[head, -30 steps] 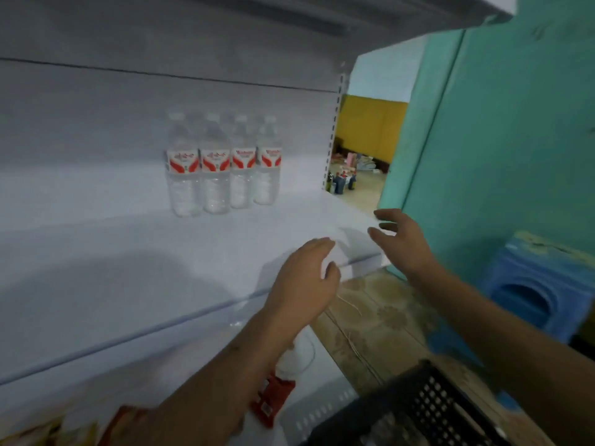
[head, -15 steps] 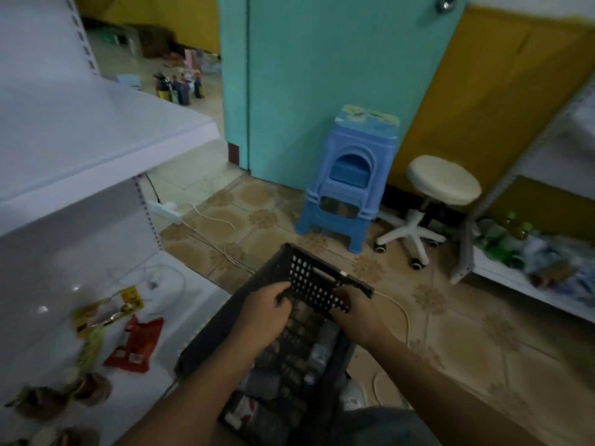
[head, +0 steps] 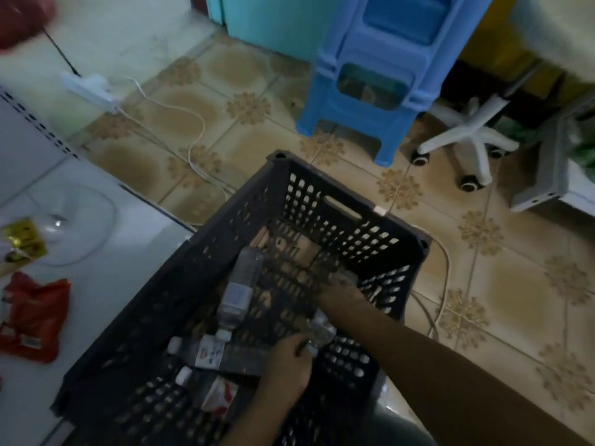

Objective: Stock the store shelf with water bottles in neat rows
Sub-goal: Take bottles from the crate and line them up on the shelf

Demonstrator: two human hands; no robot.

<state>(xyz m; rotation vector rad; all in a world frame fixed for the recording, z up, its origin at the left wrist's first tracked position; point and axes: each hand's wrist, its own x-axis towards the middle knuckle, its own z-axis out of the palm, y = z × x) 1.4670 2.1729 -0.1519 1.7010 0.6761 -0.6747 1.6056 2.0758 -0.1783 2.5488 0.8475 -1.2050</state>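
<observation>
I see a dark perforated crate holding clear water bottles on their sides. One bottle lies lengthwise down the middle, cap toward me. Two red-and-white-labelled bottles lie crosswise nearer me, white caps to the left. Another bottle sits by the right wall, partly hidden.

It looked like the back corner of a small shop. A dark perforated crate of water bottles sat on patterned floor tiles. Left of the crate ran a white metal shelf holding a red snack packet. Beyond the crate stood a blue plastic stool, and right of that a white swivel stool's wheeled base. A power strip lay far left of the crate.
</observation>
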